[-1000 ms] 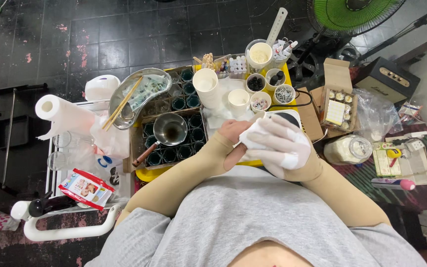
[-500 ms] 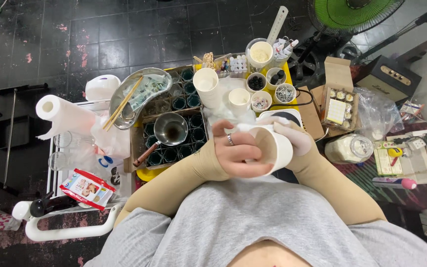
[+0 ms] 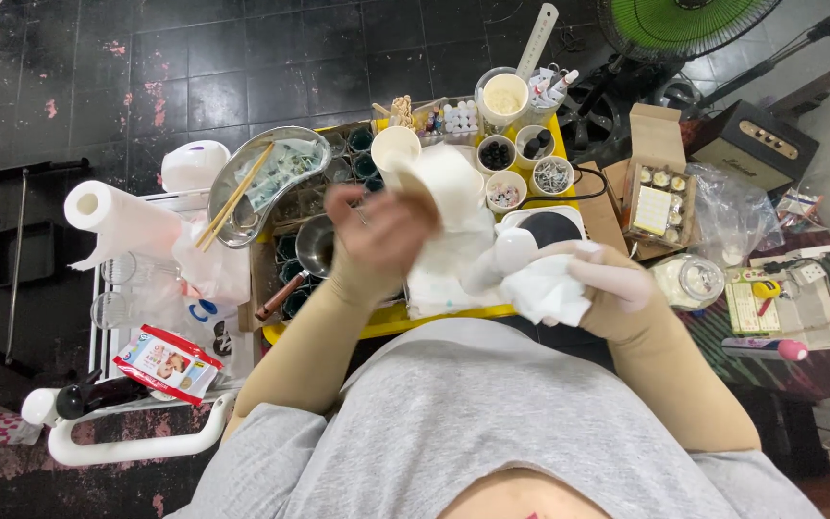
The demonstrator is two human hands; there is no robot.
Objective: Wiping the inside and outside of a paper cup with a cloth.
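White cup (image 3: 449, 178) is grasped in my left hand (image 3: 377, 235), tilted; right hand (image 3: 607, 284), just beside, clenches tissue (image 3: 549, 288)

Paper towel roll (image 3: 112, 216) at left of frame, beside a steel tray (image 3: 242, 187) holding chopsticks (image 3: 234, 197). Green fan (image 3: 684, 21) upper right; open cardboard box (image 3: 657, 183) below it.

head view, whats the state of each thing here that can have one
left hand: raised, gripping the white cup, blurred
white cup: tilted, off the tray
right hand: gloved, closed on a crumpled tissue
crumpled tissue: bunched up
paper towel roll: partly unrolled
cardboard box: flaps open
green fan: cannot tell if spinning
yellow tray: crowded with small cups
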